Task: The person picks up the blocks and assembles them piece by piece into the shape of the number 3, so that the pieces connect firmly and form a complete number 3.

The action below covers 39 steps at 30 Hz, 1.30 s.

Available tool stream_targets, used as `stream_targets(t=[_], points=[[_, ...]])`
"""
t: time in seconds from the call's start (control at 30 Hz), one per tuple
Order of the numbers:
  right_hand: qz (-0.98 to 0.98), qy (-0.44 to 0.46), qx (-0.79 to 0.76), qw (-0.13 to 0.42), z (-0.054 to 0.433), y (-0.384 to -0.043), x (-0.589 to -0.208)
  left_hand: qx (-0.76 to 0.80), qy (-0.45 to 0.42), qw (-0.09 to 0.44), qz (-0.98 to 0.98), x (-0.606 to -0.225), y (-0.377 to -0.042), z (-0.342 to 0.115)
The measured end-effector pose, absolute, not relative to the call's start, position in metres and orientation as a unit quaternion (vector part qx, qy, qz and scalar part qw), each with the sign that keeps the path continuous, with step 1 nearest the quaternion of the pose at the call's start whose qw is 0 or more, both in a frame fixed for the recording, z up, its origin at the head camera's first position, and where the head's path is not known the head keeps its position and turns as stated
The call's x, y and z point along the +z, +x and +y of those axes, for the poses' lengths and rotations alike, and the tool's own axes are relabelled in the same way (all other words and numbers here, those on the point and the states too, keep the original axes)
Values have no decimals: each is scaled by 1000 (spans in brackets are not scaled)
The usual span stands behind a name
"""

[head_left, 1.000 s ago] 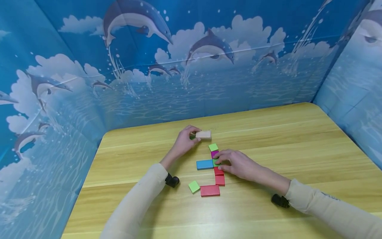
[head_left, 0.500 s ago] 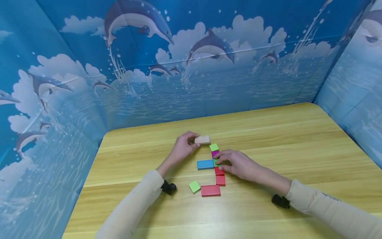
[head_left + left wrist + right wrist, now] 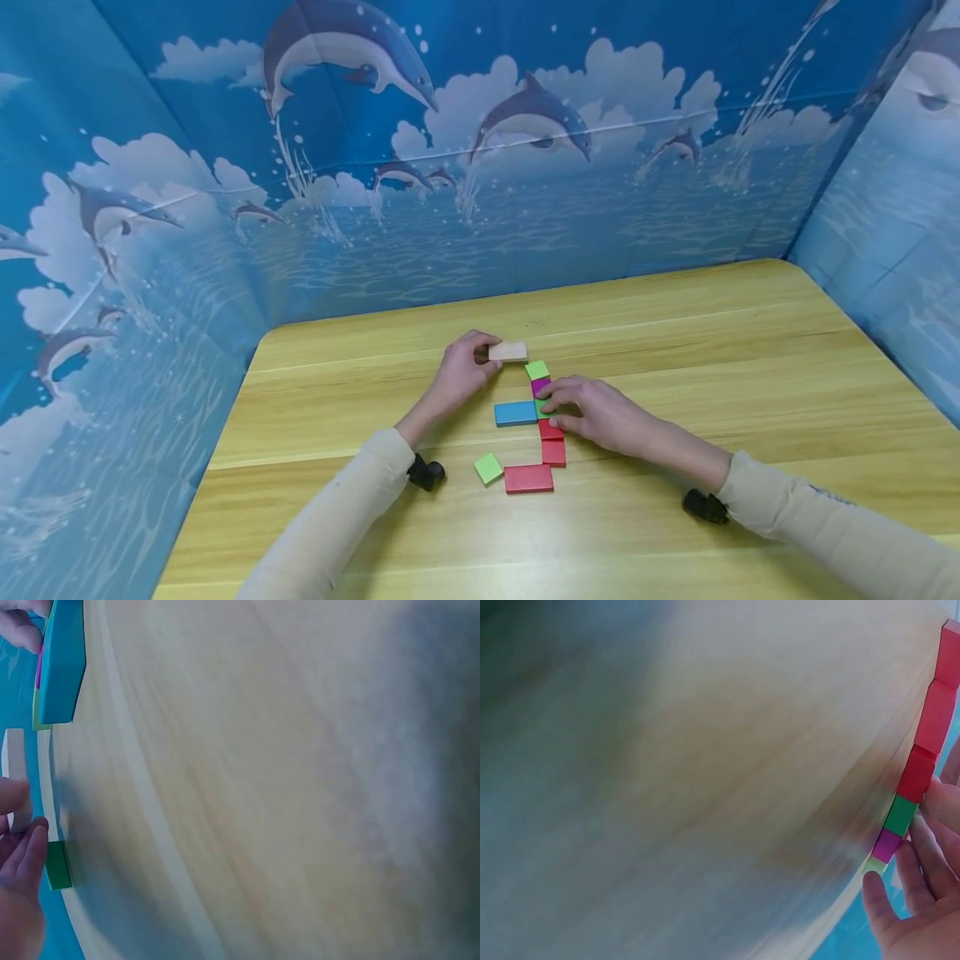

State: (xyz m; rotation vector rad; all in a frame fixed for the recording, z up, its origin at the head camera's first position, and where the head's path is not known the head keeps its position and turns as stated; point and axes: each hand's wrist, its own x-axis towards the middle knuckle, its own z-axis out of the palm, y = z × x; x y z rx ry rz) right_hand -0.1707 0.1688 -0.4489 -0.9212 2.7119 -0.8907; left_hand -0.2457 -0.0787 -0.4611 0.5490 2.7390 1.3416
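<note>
My left hand (image 3: 461, 371) pinches a pale wooden block (image 3: 510, 352) near the far end of a row of coloured blocks. In the left wrist view a green block (image 3: 58, 864) shows beside those fingers; the head view hides it. My right hand (image 3: 603, 414) rests its fingertips on the row, around a green block (image 3: 543, 408) and a purple block (image 3: 540, 387). The row runs from a light green block (image 3: 536, 370) at the far end, through purple and green, to a red block (image 3: 551, 430) and another red block (image 3: 553, 453).
A blue block (image 3: 515, 414) lies left of the row, against the green one. Nearer me are a long red block (image 3: 528, 479) and a turned light green block (image 3: 488, 469). A dolphin-print curtain (image 3: 480, 208) surrounds the wooden table (image 3: 712, 350).
My left hand has brought the wooden block slightly nearer and to the left, mostly in the first half second. My right hand stays in place on the row.
</note>
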Motion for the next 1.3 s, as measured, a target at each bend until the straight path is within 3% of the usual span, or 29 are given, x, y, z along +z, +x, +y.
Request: stream_targets(t=[0.43,1.3], points=[[896,-323,-300,61,169,-171,-450,352,181,-10,918,-457,-246,-72],[896,-326,-297,57,170,-171,-449,320,185,21,929,-462,-246,-73]])
